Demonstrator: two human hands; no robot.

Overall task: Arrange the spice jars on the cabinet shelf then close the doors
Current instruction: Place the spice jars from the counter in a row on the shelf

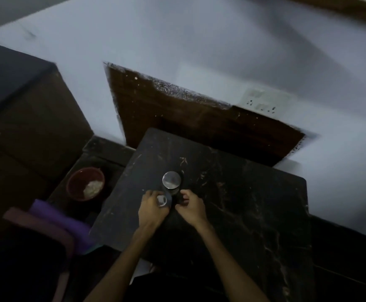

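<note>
A spice jar with a round silver lid stands upright on the dark marble slab, just beyond my hands. My left hand grips a second small jar whose silver lid shows between its fingers. My right hand has its fingers curled round a dark object that is too dim to identify. The two hands nearly touch at the slab's middle. No cabinet shelf or doors can be made out in the dim, blurred view.
A red bowl with something white inside sits on a lower ledge to the left. A purple roll lies near it. A dark wooden panel is set in the white wall, with a socket plate beside it. A dark box-like unit stands at left.
</note>
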